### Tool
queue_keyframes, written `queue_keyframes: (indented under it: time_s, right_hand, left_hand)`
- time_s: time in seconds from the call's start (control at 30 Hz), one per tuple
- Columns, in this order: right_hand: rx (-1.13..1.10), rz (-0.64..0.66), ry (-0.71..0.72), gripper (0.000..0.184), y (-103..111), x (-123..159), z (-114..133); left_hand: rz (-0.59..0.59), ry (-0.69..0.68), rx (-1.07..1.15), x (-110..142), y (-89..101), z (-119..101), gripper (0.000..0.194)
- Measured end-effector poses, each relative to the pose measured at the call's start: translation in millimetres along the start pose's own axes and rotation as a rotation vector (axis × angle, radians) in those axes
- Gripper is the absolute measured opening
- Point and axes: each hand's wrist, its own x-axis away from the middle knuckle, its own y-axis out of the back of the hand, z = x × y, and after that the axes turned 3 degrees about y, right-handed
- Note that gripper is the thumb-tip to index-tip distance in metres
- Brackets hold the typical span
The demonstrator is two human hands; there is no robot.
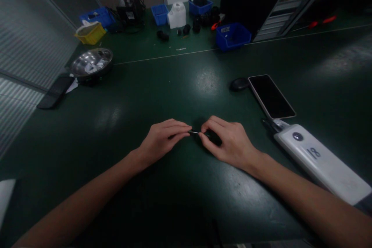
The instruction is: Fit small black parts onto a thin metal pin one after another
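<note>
Between my two hands runs a thin, pale, rod-like piece (195, 132), too small to name more closely. My left hand (162, 137) pinches its left end between thumb and fingertips. The fingertips of my right hand (228, 139) are closed on the other end, thumb below and index finger above. Both hands are low over the green tabletop (139, 100), near the middle of the view. The ends of the piece are hidden by my fingers.
To the right lie a phone (271, 97), a black computer mouse (240, 84) and a long white device (322, 162). A metal bowl (78, 64) holding white scraps stands left, beside a dark flat slab (55, 93). Blue bins (232, 37) and a yellow bin (90, 34) line the back.
</note>
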Motion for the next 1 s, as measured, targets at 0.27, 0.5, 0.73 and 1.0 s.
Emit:
queue_keyframes:
  time_s: [0.27,0.5,0.73,1.0]
  right_hand:
    - [0.04,0.026,0.004,0.022,-0.3,0.1,-0.1]
    - [0.041,0.042,0.026,0.022,-2.8,0.1,-0.7]
    - [0.012,-0.017,-0.027,0.023,-2.8,0.3,-3.7]
    - [0.127,-0.018,-0.099,0.024,-0.7,-0.5,-7.0]
  left_hand:
    - [0.005,-0.009,-0.026,-1.3,0.2,-2.6,0.025]
    - [0.06,-0.091,-0.067,0.2,-2.9,-2.2,0.023]
    - [0.102,-0.043,-0.176,-0.8,0.7,-5.7,0.035]
    - [0.198,-0.033,-0.399,-0.4,-0.5,-3.0,0.054]
